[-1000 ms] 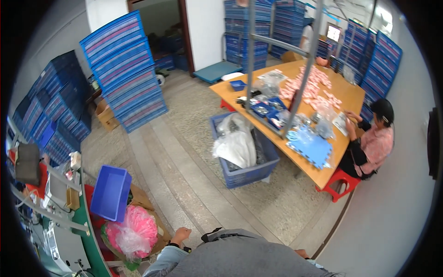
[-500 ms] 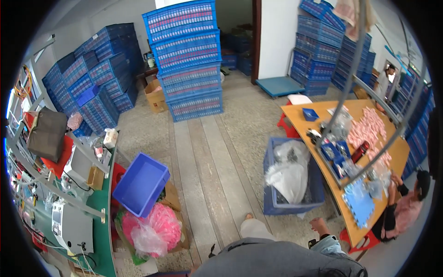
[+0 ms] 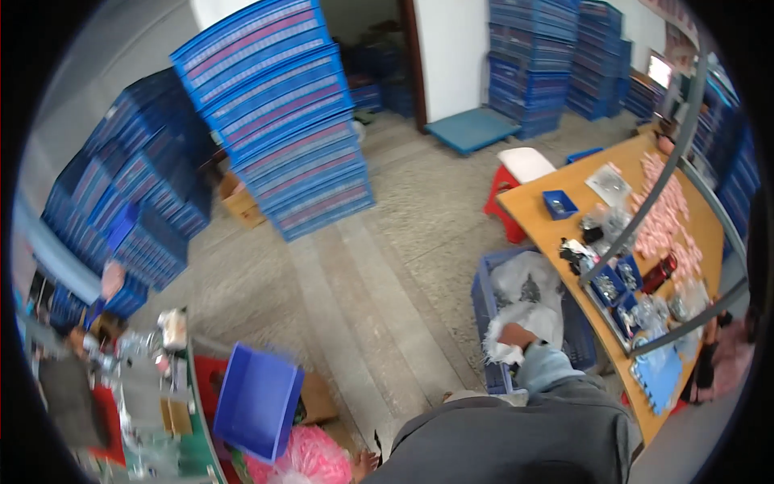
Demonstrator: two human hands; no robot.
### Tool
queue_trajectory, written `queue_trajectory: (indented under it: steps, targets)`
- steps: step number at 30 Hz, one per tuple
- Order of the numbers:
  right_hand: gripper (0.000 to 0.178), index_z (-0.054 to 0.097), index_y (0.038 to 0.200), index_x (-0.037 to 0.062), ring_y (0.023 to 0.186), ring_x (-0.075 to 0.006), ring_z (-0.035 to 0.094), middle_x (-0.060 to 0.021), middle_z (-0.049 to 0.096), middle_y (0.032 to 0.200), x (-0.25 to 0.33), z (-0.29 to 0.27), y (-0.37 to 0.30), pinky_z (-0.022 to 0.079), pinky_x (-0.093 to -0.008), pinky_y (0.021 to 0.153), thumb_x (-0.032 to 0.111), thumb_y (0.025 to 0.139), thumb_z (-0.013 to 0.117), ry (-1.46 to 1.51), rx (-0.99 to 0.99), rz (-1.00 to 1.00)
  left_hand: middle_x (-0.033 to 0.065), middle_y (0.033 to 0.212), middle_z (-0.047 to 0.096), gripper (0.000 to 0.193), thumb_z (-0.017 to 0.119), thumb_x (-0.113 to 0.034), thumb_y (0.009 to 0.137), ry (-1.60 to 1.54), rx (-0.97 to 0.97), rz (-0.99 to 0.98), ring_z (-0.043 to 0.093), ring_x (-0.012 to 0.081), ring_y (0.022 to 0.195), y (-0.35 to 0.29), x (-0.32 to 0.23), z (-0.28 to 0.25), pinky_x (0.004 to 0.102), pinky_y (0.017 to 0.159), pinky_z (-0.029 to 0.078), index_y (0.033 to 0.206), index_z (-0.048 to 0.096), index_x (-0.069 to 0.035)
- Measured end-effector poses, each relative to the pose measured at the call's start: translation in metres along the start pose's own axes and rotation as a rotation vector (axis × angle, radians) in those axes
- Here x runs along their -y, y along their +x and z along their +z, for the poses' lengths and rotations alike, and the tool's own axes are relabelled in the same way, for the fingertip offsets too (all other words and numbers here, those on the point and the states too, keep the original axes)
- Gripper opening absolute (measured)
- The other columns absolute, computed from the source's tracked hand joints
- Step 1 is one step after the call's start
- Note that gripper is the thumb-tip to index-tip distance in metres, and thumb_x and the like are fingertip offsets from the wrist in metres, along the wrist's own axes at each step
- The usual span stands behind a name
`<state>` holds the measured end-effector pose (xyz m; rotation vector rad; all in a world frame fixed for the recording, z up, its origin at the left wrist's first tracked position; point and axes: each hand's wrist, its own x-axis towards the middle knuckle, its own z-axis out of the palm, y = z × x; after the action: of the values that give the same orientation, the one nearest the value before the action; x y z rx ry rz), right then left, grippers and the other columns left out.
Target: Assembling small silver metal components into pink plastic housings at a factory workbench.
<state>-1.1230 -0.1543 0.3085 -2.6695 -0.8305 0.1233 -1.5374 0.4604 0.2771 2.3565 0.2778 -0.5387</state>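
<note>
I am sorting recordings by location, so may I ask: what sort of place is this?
Probably a small assembly workshop: stacked blue crates, a wooden table with many pink pieces, and a green workbench.

Small assembly workshop with bulk storage. Evidence listed: 1 freestanding stack of blue plastic crates (image 3: pixel 278 121), 4 high; further crate stacks (image 3: pixel 145 185) massed along the left wall and right of the doorway (image 3: pixel 414 64); 1 low blue platform (image 3: pixel 472 129) on bare speckled flooring (image 3: pixel 411 234). 1 wooden worktable (image 3: pixel 532 206), spread with pink pieces (image 3: pixel 655 214) and small blue parts trays (image 3: pixel 559 205), a person in pink (image 3: pixel 730 363) at its edge. 1 green-topped workbench (image 3: pixel 195 448) at left, cluttered. Bulk goods: 1 blue crate (image 3: pixel 479 294) containing a white plastic bag (image 3: pixel 544 319), and 1 clear bag of pink material (image 3: pixel 302 456) just beside a blue-violet tub (image 3: pixel 258 403).
</note>
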Motion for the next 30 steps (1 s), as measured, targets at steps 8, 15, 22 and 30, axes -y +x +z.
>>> queue_trajectory:
  steps: [8,15,22,30]
  targets:
    - [0.028,0.060,0.074,0.0044,0.071,-0.0348,0.055,-0.0173,0.058,0.074,0.090,-0.098,0.184,0.044,-0.0440,0.062,0.032,0.069,0.056,0.300,0.068,0.379,0.0119,0.087,0.059,0.045,0.047,-0.042,0.081,-0.149,0.073,-0.028,0.058,0.0251,0.077,0.160,0.015,-0.117,0.0371,0.068,0.047,0.102,0.051,-0.003]
    - [0.026,0.063,0.072,-0.0008,0.066,-0.0374,0.057,-0.0193,0.059,0.068,0.050,-0.056,0.152,0.044,-0.0469,0.061,0.024,0.064,0.058,0.137,0.070,0.727,0.0118,0.088,0.058,0.048,0.045,-0.044,0.082,-0.230,0.178,0.018,0.057,0.0238,0.079,0.370,-0.033,-0.233,0.0364,0.070,0.047,0.105,0.049,-0.002]
    - [0.032,0.064,0.072,0.0021,0.070,-0.0351,0.059,-0.0208,0.060,0.072,0.080,-0.002,0.076,0.046,-0.0413,0.064,0.032,0.061,0.061,0.274,-0.061,1.419,0.0117,0.089,0.058,0.052,0.044,-0.047,0.083,-0.269,0.348,0.079,0.056,0.0226,0.081,0.592,-0.155,-0.287,0.0357,0.071,0.047,0.108,0.048,-0.001]
    - [0.044,0.063,0.094,0.0057,0.089,-0.0314,0.058,-0.0170,0.061,0.095,0.035,0.005,0.107,0.046,-0.0372,0.078,0.030,0.058,0.065,0.655,-0.146,1.834,0.0117,0.090,0.057,0.054,0.043,-0.048,0.084,-0.321,0.301,-0.010,0.056,0.0216,0.082,0.777,-0.271,-0.368,0.0351,0.072,0.047,0.110,0.047,-0.001]
